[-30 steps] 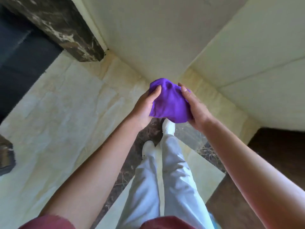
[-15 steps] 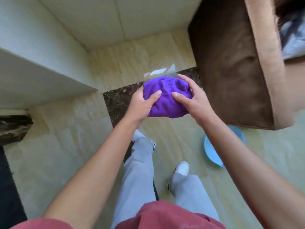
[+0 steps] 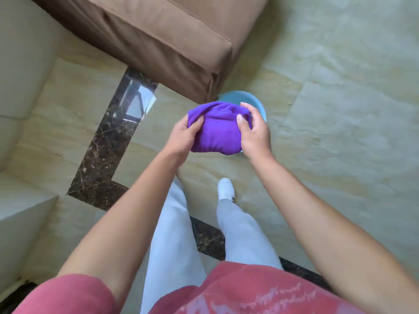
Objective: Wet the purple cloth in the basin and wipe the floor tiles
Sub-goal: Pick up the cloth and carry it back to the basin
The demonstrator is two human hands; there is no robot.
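Note:
I hold a bunched purple cloth (image 3: 217, 129) at waist height in front of me, between both hands. My left hand (image 3: 183, 138) grips its left side and my right hand (image 3: 255, 130) grips its right side, thumb on top. Directly beneath the cloth, a light blue basin (image 3: 247, 99) stands on the floor, mostly hidden by the cloth and my right hand. The cream floor tiles (image 3: 340, 132) spread to the right.
A brown upholstered sofa corner (image 3: 170, 39) juts in just behind the basin. A dark marble strip (image 3: 106, 141) crosses the floor on the left. Pale wall panels (image 3: 20, 87) stand on the far left. My legs and a white shoe (image 3: 225, 189) are below.
The view has swung right from the wall corner to the sofa. The blue basin now sits straight under the cloth. Both hands have kept their hold on the cloth.

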